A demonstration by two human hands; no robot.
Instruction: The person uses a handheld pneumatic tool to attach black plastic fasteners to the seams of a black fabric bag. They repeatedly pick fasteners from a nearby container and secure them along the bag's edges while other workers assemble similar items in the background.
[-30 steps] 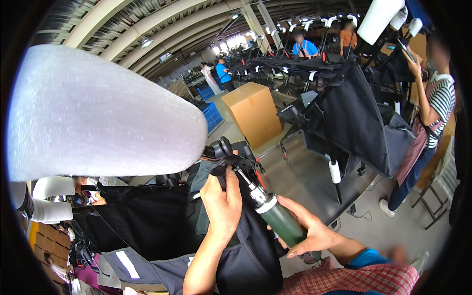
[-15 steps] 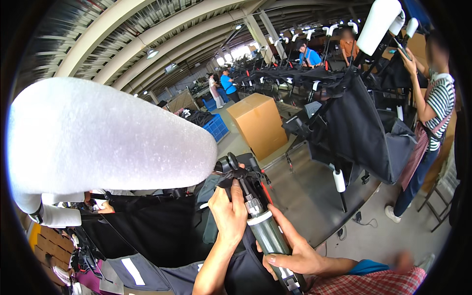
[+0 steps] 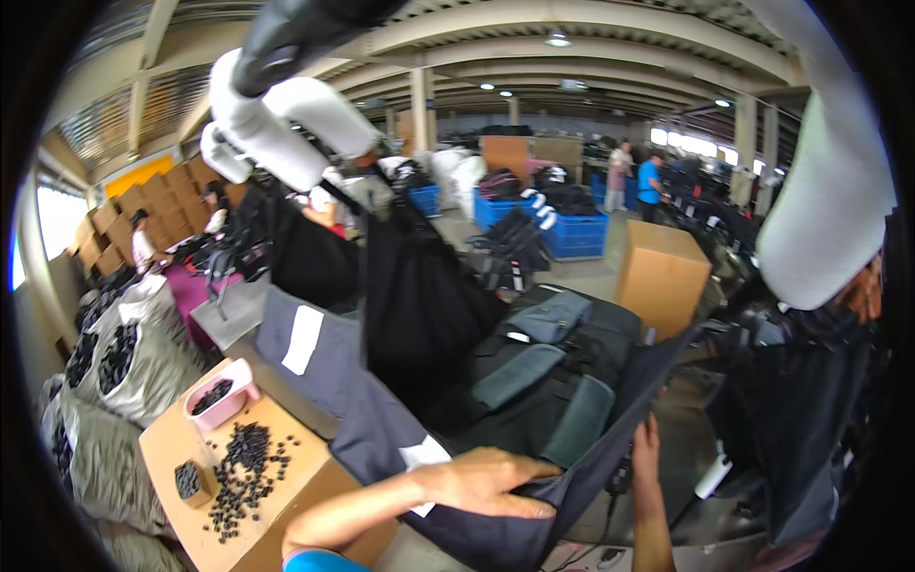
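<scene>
"The cloth cart (image 3: pixel 419 353) is where, exactly?"

"Right in front of the person, filling the middle of the view, its grey outer side nearest. Grey-green padded strips (image 3: pixel 579 424) lie inside it, and a white patch (image 3: pixel 303 339) shows on the outer side."

"And the hands?"

"The left hand (image 3: pixel 491 484) lies across the near rim, thumb stretched away from the other fingers. Whether they pinch the cloth there, I cannot tell. The right hand (image 3: pixel 647 443) reaches up along the outside of the right wall, fingers straight and pointing upward. Its thumb is hidden, so I cannot tell whether it grips or only presses."

"Which step would you call this?"

"Handling the cloth body, I'd judge: one hand at the near edge, the other at the side wall. I see no tool in either."

"What does the next move call for?"

"A sure hold with both hands together, in my view. The wall looks soft and would likely fold if only one side were pulled. I'd also mind the cardboard box (image 3: pixel 172 443) at lower left: small black parts (image 3: pixel 246 448) lie loose on it beside a pink tub (image 3: pixel 229 410), and a stray elbow could scatter them."

"Anything overhead?"

"White foam sleeves (image 3: pixel 286 143) stand above the cart's far left end, and a blurred white foam wrap (image 3: pixel 824 229) hangs at the upper right."
</scene>
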